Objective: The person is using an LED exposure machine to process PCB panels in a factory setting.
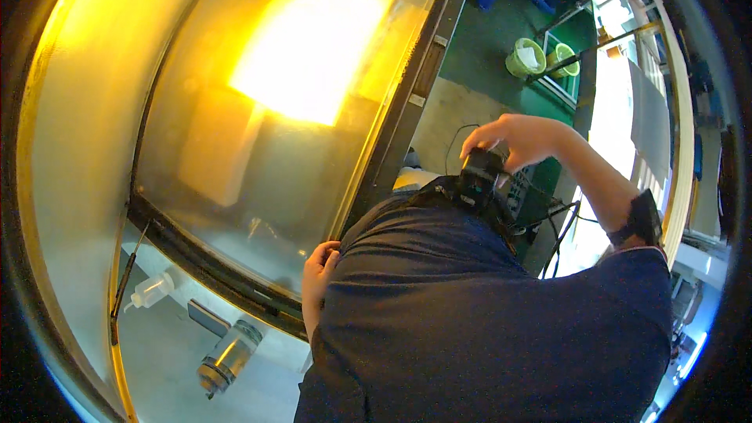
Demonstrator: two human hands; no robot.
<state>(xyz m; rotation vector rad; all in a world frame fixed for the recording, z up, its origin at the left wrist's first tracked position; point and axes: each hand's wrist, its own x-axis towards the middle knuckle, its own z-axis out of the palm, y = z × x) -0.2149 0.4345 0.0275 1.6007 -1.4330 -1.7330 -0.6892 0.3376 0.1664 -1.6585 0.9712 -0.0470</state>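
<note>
My right hand is closed around a black, boxy device at the front of my waist, thumb and fingers on its upper end. A dark cable runs near it. My left hand lies low beside my dark shirt, at the near edge of a large dark-framed glass panel. Its fingers are bent, and their tips are partly hidden between the shirt and the frame. A glaring yellow-white patch of light covers much of the glass.
Below the panel's near-left corner are a clear bottle with a nozzle, a phone-like dark slab and a clear, dark-capped cylinder. A thin black strut stands left of them. Green bins and a metal frame stand at far right.
</note>
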